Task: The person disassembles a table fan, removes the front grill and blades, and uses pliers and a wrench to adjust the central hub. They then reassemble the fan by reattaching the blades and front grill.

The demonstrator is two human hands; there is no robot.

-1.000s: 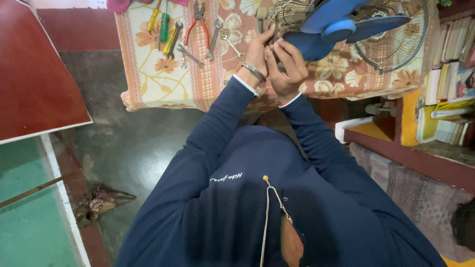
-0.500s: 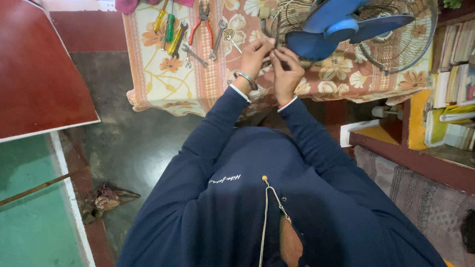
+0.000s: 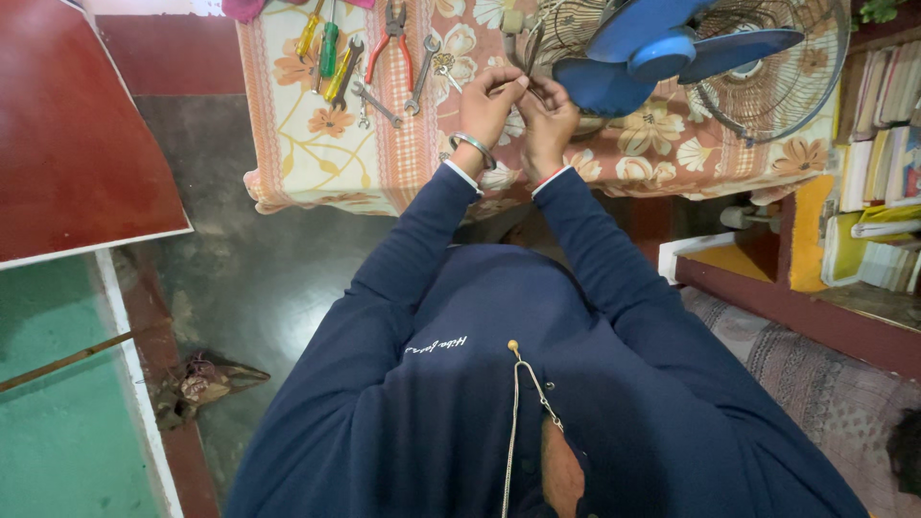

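On the table's floral cloth (image 3: 317, 163) lies a fan with blue blades (image 3: 662, 48) and a wire guard (image 3: 777, 86). Both my hands work close together at the fan's near edge. My left hand (image 3: 491, 107), with a metal bangle (image 3: 473, 146) on the wrist, pinches a thin metal piece between thumb and fingers. My right hand (image 3: 549, 117) is curled beside it, fingers closed on something small that I cannot make out. My navy sleeves and hooded top fill the lower view.
Left of my hands lie screwdrivers (image 3: 326, 48), red-handled pliers (image 3: 391, 38) and wrenches (image 3: 376, 101). A red-brown board (image 3: 77, 144) leans at the left over a green floor (image 3: 58, 422). Shelves with books (image 3: 878, 163) stand at the right. The floor between is dark.
My hands have reached a little farther over the table toward the fan and stay close together. The view has shifted slightly.
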